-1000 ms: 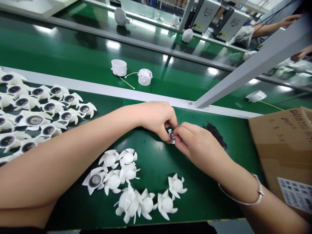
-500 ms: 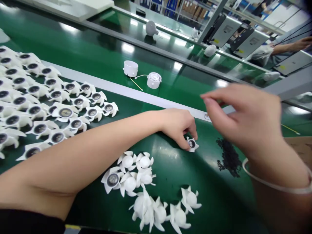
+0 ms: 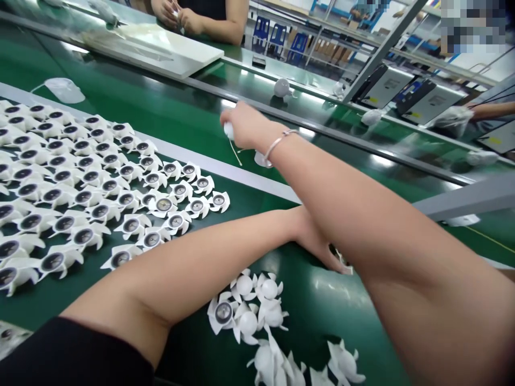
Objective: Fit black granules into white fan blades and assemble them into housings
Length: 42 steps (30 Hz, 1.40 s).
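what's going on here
A person's right hand is on a white corded part over the green belt, its grip unclear. The left hand holds a small fan wheel, mostly hidden by the right forearm. Many white fan wheels lie hub-up at left; a smaller cluster, mostly dome-up, lies nearer.

The fan wheels (image 3: 245, 287) look like smooth plastic, the worktop (image 3: 322, 300) glossy, the bracelet (image 3: 286, 132) polished metal.
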Motion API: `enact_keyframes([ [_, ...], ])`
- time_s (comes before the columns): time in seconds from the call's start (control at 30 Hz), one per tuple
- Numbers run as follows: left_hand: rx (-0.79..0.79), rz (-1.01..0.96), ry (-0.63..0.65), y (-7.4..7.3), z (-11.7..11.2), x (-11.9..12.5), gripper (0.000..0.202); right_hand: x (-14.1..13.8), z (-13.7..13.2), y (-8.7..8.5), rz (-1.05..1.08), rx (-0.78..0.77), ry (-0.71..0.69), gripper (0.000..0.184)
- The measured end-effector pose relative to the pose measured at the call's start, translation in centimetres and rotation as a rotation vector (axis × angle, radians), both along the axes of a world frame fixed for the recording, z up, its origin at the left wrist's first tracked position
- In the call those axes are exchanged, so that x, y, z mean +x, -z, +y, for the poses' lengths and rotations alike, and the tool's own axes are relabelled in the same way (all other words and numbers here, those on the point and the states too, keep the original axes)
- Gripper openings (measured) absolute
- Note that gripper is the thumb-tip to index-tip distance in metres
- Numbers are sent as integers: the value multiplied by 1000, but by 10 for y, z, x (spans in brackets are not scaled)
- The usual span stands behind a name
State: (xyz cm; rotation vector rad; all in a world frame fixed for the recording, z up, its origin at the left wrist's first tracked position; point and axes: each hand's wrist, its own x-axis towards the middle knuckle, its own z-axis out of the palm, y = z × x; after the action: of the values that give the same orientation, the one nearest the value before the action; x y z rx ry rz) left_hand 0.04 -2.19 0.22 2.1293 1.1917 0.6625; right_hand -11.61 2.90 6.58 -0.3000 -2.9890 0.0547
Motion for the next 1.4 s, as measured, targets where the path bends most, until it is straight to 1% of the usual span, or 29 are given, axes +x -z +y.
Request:
enact_keyframes([
  [0.03, 49, 11, 42, 1, 2, 1, 36, 18, -2, -13, 68, 31, -9, 32],
  [0.1, 131, 46, 91, 2, 6, 4, 41, 65, -4, -41, 191, 68, 38, 48],
  [0.13, 147, 64, 90, 2, 7, 6, 43, 92, -4, -53, 258, 50, 57, 48],
  [0.17, 153, 79, 81, 1, 8, 7, 45, 122, -3, -62, 281, 14, 139, 42],
  [0.2, 148, 89, 68, 0, 8, 8, 47, 153, -2, -67, 265, -34, 225, 34],
  [0.23, 133, 93, 55, -2, 7, 7, 53, 184, -1, -67, 247, -100, 303, 27],
  [0.27, 103, 85, 47, -4, 7, 7, 61, 215, 1, -64, 220, -202, 354, 21],
  [0.3, 60, 68, 40, -6, 6, 5, 70, 243, 2, -56, 243, -317, 378, 17],
  [0.33, 9, 45, 35, -9, 6, 3, 79, 270, 2, -46, 275, -462, 387, 16],
  [0.37, -44, 22, 34, -11, 7, 0, 85, 293, 2, -33, 344, -560, 434, 14],
  [0.4, -98, -1, 33, -12, 8, -2, 84, 314, 1, -20, 415, -611, 480, 12],
  [0.43, -148, -26, 27, -13, 9, -4, 78, 330, -2, -6, 499, -650, 478, 12],
  [0.5, -229, -99, -15, -12, 12, -7, 58, 353, -8, 18, 598, -649, 446, 16],
  [0.57, -278, -210, -98, -11, 14, -8, 44, 364, -14, 36, 595, -547, 384, 17],
  [0.63, -280, -300, -151, -10, 14, -5, 42, 367, -18, 46, 535, -382, 332, 18],
  [0.7, -270, -311, -144, -11, 12, 0, 44, 366, -19, 52, 473, -243, 279, 16],
  [0.73, -277, -296, -132, -12, 12, 2, 44, 366, -18, 53, 456, -196, 265, 15],
  [0.8, -341, -249, -125, -14, 11, 7, 44, 365, -16, 55, 430, -148, 265, 14],
  [0.9, -467, -167, -206, -16, 14, 11, 45, 363, -13, 54, 402, -171, 285, 14],
  [1.0, -485, -79, -296, -18, 16, 11, 49, 360, -9, 51, 382, -231, 271, 12],
  [1.07, -421, -14, -355, -24, 14, 13, 47, 360, -4, 50, 382, -246, 262, 12],
  [1.13, -287, 85, -419, -37, 6, 19, 38, 360, 4, 49, 350, -314, 206, 14],
  [1.17, -210, 142, -425, -46, -1, 24, 32, 360, 10, 49, 316, -355, 155, 15],
  [1.2, -141, 194, -395, -56, -8, 30, 26, 360, 17, 49, 286, -369, 106, 15],
  [1.23, -89, 234, -317, -66, -16, 37, 20, 360, 25, 48, 274, -338, 82, 16],
  [1.27, -54, 266, -196, -75, -24, 44, 15, 360, 32, 47, 280, -265, 91, 20],
  [1.3, -37, 288, -44, -82, -32, 51, 15, 362, 38, 44, 302, -166, 131, 26],
  [1.37, -74, 306, 270, -89, -46, 62, 33, 369, 45, 36, 348, -11, 259, 39],
  [1.4, -115, 303, 401, -89, -52, 66, 43, 374, 45, 31, 359, 21, 319, 42],
])
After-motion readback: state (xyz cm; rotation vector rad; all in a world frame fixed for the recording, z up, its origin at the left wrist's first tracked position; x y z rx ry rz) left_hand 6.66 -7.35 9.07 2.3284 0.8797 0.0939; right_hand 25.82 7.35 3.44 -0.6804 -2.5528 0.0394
